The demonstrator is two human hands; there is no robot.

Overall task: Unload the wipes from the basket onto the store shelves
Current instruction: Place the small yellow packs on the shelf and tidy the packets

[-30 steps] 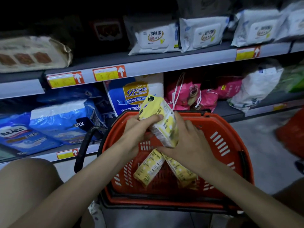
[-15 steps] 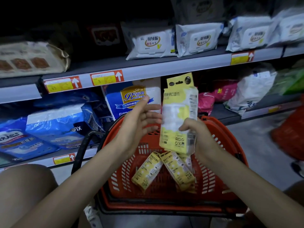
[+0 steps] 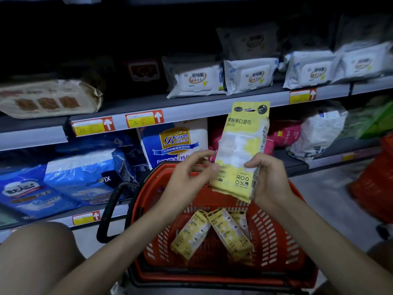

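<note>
Holding 1 yellow wipes pack (image 3: 240,154) upright above the red basket (image 3: 278,233), in front of the shelving. Right hand (image 3: 270,179) curled round the pack's lower right edge, thumb laid across the front. Left hand (image 3: 191,177) loosely spread and gripping nothing, fingertips up at the pack's left edge; cannot tell whether touching or just short of it. Counting at least 3 more yellow packs (image 3: 229,233) lying overlapped on the basket floor, so judged well short of finished.

Reads as the lift-to-shelf step.

- Steady the soft pack at mid-height with the left hand first, since gripped only near the bottom and likely to flop at the hanger tab.
- Aim for the upper shelf (image 3: 191,111), next to the white wipes packs (image 3: 195,79) stocked there. Probably easiest on the bare grey strip between those and the brown pack (image 3: 49,99).
- Raise well clear of the shelf lip and its price tags (image 3: 144,121).
- Set the bottom edge down first, then lean or lay the pack back to stop it tipping forward.
- Avoid nudging the white packs sitting close to the lip.
- Release only once settled.
</note>
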